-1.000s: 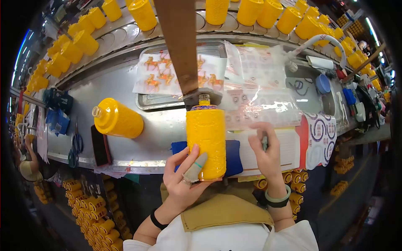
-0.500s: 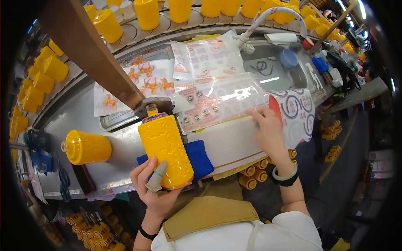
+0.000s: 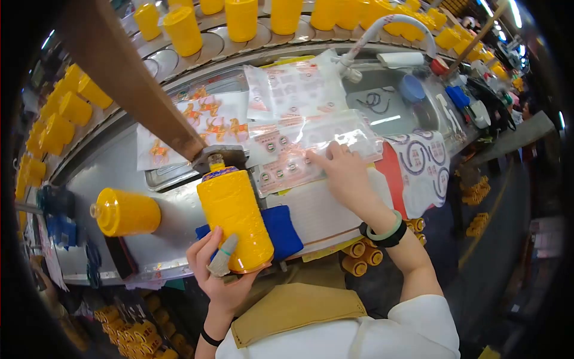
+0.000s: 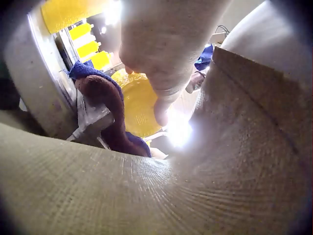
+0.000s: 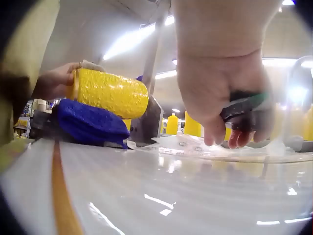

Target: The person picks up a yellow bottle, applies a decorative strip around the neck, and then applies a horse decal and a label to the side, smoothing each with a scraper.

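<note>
My left hand (image 3: 218,272) grips a yellow textured bottle (image 3: 234,212) near its base. One digit wears a grey cover with a green band. The bottle tilts, its neck at a metal bracket (image 3: 218,157) on a wooden bar (image 3: 137,84). My right hand (image 3: 350,179) reaches over the plastic-covered decal sheets (image 3: 284,160), fingertips right at their surface. In the right wrist view that hand holds a small dark piece with a green edge (image 5: 244,110) against its palm; its kind is unclear. Below the bottle lies a folded blue cloth (image 3: 281,230).
Another yellow bottle (image 3: 128,212) lies to the left. Horse-patterned decals (image 3: 224,128) rest on a metal tray. A sink (image 3: 382,107) with a white tap (image 3: 353,73) stands at the right. Yellow bottles (image 3: 241,21) line the conveyor behind. A purple-patterned sheet (image 3: 424,170) hangs over the front edge.
My right hand has moved forward and left from beside the bottle to over the decal sheets. My left hand keeps its grip. The head view has turned right.
</note>
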`<action>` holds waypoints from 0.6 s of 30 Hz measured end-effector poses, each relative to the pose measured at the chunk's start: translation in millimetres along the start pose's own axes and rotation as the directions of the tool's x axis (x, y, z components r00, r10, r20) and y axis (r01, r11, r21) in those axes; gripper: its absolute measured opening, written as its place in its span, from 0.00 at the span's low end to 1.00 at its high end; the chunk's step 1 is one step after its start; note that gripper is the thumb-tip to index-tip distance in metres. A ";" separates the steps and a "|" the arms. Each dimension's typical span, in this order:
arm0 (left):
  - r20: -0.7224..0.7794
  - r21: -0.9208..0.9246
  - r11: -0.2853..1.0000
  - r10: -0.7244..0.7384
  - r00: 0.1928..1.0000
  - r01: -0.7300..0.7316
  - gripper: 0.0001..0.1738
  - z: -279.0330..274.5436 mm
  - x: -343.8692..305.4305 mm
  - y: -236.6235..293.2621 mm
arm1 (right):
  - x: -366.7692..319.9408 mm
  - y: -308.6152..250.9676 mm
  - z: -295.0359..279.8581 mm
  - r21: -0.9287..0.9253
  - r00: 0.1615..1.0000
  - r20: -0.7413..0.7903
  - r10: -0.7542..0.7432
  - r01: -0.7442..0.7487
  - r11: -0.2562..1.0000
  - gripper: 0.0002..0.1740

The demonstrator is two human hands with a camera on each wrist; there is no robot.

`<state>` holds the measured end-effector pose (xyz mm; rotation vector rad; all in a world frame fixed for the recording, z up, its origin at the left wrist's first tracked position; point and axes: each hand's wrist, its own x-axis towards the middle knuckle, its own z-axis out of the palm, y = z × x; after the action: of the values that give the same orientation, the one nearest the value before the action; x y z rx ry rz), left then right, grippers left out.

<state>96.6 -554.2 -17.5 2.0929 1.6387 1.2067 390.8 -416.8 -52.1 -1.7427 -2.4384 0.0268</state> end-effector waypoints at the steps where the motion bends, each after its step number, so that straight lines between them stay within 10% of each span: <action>1: -0.009 0.010 1.000 -0.005 1.000 0.005 0.53 0.6 1.4 1.7 | -3.9 3.9 -1.0 -0.006 1.000 -0.008 0.004 -0.004 1.000 0.31; 18: -0.058 0.000 1.000 0.001 0.998 -0.001 0.44 1.2 4.1 0.4 | 52.6 41.9 -26.0 0.262 0.985 -0.164 0.053 -0.008 0.965 0.08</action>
<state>97.9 -550.3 -16.1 2.0778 1.6616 1.2792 416.8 -355.4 -24.9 -1.5977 -2.1754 0.1854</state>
